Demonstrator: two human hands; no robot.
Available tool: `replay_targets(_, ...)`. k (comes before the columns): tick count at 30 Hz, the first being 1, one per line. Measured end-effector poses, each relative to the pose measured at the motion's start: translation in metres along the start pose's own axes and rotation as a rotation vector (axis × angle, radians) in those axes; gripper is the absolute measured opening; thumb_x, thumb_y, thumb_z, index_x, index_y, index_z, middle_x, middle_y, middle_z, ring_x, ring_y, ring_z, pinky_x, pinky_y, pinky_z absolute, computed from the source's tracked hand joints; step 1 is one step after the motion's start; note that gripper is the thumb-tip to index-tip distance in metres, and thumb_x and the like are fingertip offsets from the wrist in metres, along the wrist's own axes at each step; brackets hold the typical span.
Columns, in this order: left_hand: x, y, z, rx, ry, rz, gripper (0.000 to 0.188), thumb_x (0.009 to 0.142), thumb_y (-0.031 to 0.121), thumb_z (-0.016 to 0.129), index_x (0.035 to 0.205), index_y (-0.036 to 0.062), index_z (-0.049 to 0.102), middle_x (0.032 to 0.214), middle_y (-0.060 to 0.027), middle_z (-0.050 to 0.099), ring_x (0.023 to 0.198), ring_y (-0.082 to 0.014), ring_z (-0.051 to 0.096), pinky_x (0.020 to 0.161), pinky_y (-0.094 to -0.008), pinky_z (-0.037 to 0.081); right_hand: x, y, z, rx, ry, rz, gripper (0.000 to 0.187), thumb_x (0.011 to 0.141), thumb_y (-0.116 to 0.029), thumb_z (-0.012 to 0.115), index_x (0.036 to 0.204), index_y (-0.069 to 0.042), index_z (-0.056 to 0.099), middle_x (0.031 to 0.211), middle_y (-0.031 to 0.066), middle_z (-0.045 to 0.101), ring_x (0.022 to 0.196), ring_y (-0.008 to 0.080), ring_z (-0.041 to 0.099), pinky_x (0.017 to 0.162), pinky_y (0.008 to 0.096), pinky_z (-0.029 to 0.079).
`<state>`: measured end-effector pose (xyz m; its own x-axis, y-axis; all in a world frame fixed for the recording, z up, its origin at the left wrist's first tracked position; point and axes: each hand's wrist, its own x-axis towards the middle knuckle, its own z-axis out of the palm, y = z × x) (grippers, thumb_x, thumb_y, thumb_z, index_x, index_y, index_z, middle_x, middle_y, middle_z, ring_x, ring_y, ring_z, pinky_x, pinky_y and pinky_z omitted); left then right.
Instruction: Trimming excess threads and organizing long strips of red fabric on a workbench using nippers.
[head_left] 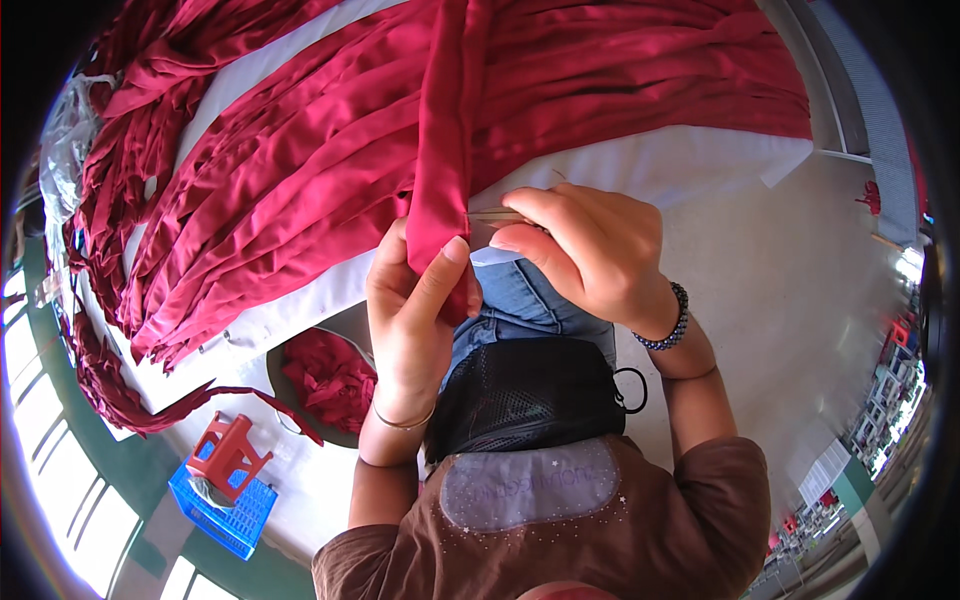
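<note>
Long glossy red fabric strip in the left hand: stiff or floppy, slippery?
The long glossy red fabric strip is probably floppy: matching red fabric lengths lie in loose folds. Its satin-like sheen suggests it may slip.

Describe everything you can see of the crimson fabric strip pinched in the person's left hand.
The crimson fabric strip is long, plain and smooth, with a soft satin-like sheen. It runs from the picture's top edge, over more loosely folded crimson fabric, to the left hand, whose thumb and fingers grip its lower part. Beside its right edge is a slim tool in the right hand; whether they touch is unclear.
</note>
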<state>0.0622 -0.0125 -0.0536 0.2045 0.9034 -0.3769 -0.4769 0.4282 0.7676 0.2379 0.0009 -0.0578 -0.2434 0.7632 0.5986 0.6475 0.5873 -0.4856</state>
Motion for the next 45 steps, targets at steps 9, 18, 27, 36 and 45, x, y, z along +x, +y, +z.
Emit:
replay_targets(9, 0.001, -0.001, 0.000, 0.031, -0.026, 0.018, 0.017, 0.095, 0.012, 0.046, 0.108, 0.0031, 0.054, 0.067, -0.0037, 0.051, 0.051, -0.0094, 0.043, 0.047, -0.0229, 0.033, -0.004, -0.001, 0.007, -0.048, 0.049, -0.006, 0.028, 0.074, -0.021, 0.074, 0.089, -0.003, 0.061, 0.064, 0.0020, 0.058, 0.052, 0.0152, 0.056, 0.044, 0.0267, 0.042)
replay_targets(18, -0.001, 0.002, 0.011, -0.068, 0.001, -0.044, 0.016, 0.098, 0.014, 0.041, 0.104, 0.0044, 0.052, 0.058, -0.0025, 0.047, 0.039, -0.0073, 0.035, 0.036, -0.0210, 0.024, -0.021, -0.013, 0.015, 0.171, 0.052, 0.141, 0.030, 0.078, -0.020, 0.073, 0.095, 0.002, 0.060, 0.067, 0.0067, 0.061, 0.054, 0.0159, 0.059, 0.048, 0.0245, 0.043)
replay_targets(27, -0.002, 0.002, 0.010, -0.143, -0.061, -0.041, 0.016, 0.097, 0.014, 0.042, 0.099, 0.0012, 0.051, 0.056, -0.0015, 0.044, 0.037, -0.0060, 0.030, 0.034, -0.0209, 0.022, -0.022, -0.022, 0.016, 0.151, 0.143, 0.181, 0.026, 0.075, -0.016, 0.075, 0.091, 0.001, 0.063, 0.072, 0.0093, 0.065, 0.057, 0.0196, 0.063, 0.050, 0.0266, 0.046)
replay_targets(36, -0.001, 0.006, 0.009, -0.183, -0.128, -0.094, 0.013, 0.099, 0.016, 0.039, 0.101, 0.0039, 0.045, 0.051, -0.0004, 0.039, 0.035, -0.0079, 0.033, 0.034, -0.0213, 0.025, -0.023, -0.022, 0.020, 0.175, 0.153, 0.174, 0.029, 0.081, -0.021, 0.071, 0.096, 0.002, 0.061, 0.070, 0.0068, 0.063, 0.056, 0.0152, 0.060, 0.048, 0.0236, 0.044)
replay_targets(45, -0.007, 0.010, 0.010, -0.680, -0.126, -0.416, 0.017, 0.100, 0.018, 0.041, 0.100, 0.0032, 0.048, 0.052, 0.0037, 0.032, 0.034, -0.0027, 0.029, 0.028, -0.0161, 0.023, -0.029, -0.022, 0.029, 0.318, 0.213, 0.290, 0.033, 0.085, -0.026, 0.067, 0.098, 0.003, 0.060, 0.073, 0.0066, 0.063, 0.056, 0.0131, 0.058, 0.048, 0.0216, 0.041)
